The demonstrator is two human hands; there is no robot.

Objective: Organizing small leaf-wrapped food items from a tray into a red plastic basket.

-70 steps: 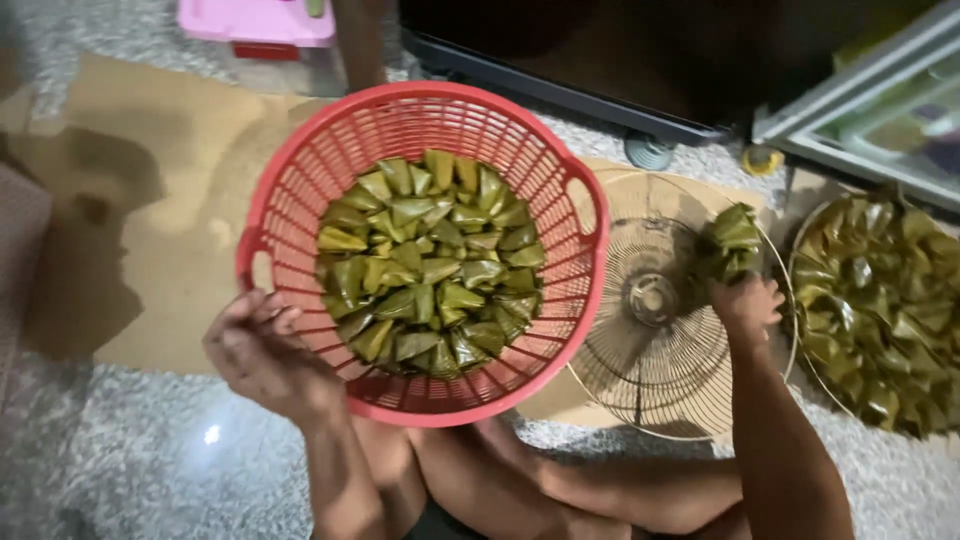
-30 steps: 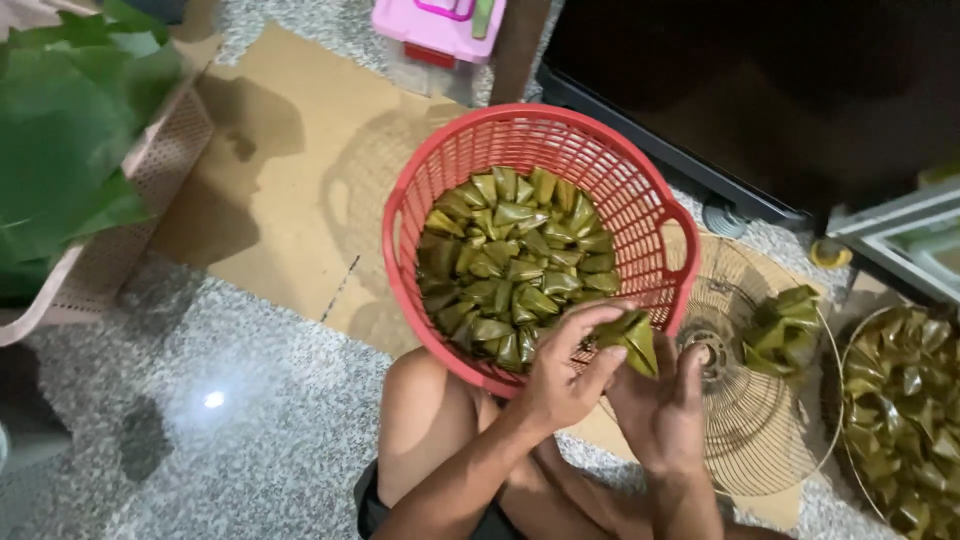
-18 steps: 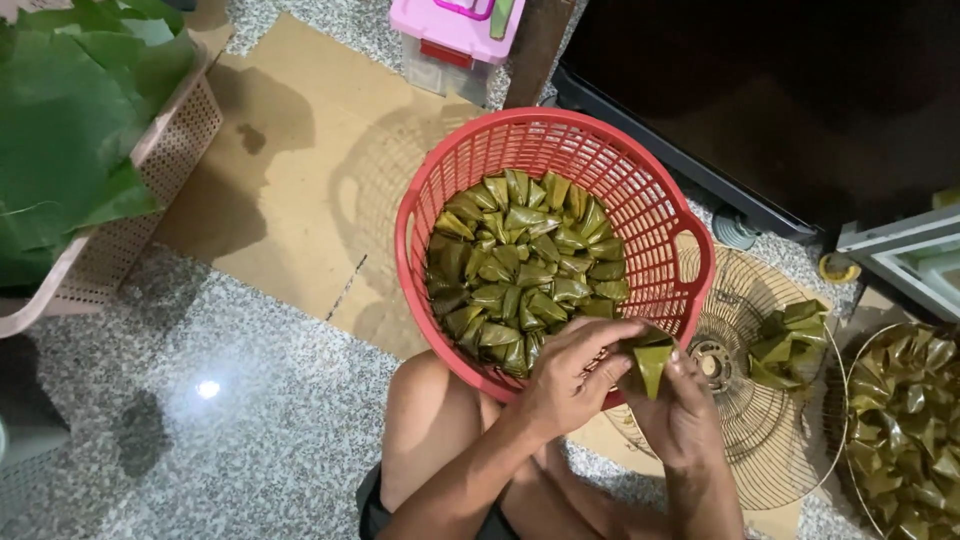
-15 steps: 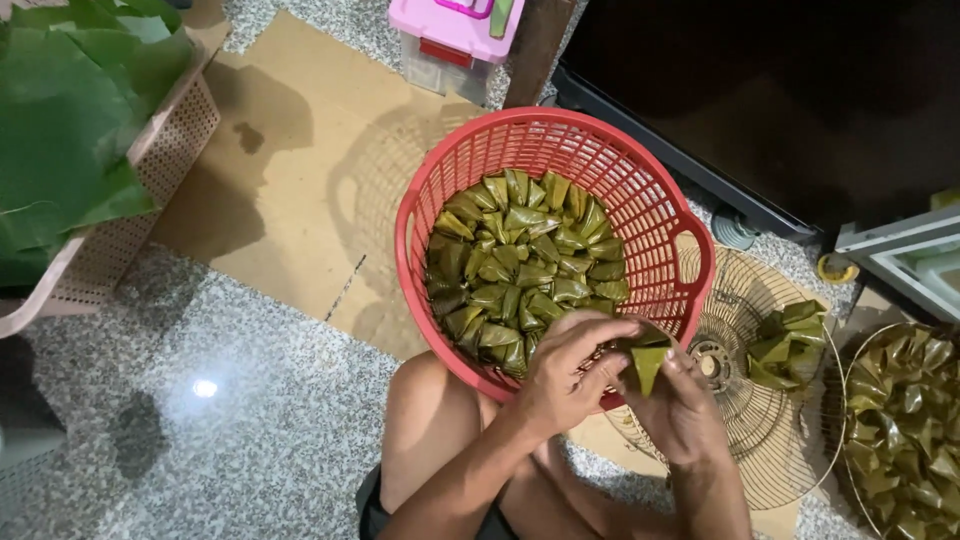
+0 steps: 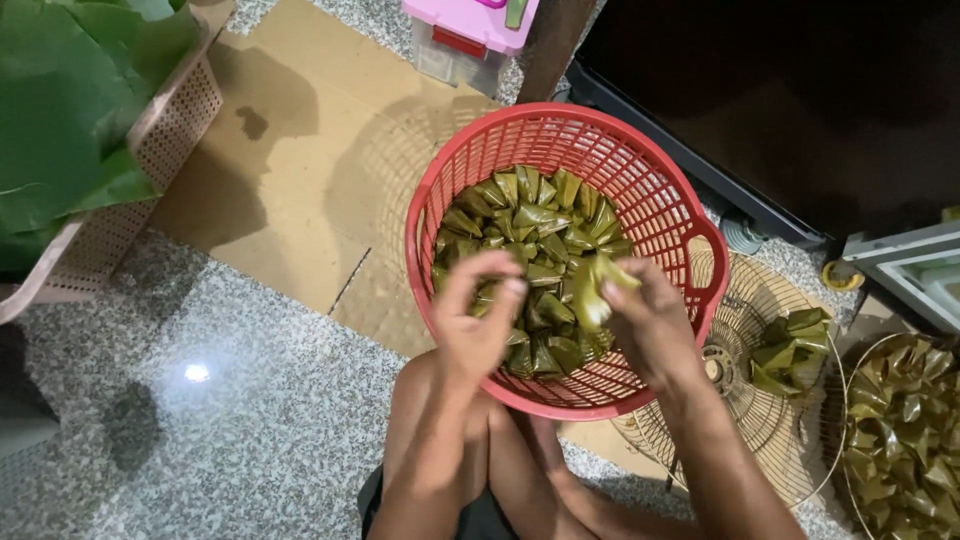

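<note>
Head view: bare granite floor (image 5: 230,420) open at left, cardboard sheet (image 5: 290,190) beyond. Red basket (image 5: 690,235) holds leaf-wrapped parcels (image 5: 530,215). Right hand (image 5: 655,325) grasps one parcel (image 5: 592,292) over basket's near rim. Left hand (image 5: 478,318) beside it, fingers curled, holding nothing. Second pile (image 5: 905,420) cut off at right edge.

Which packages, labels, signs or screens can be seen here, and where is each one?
Leaf-wrapped parcel: green, pointed, in the right hand over the red basket.
Wrapped parcels: green heap inside that basket.
Pink box: top edge, rectangular.
No labels, signs or screens can be made out.
</note>
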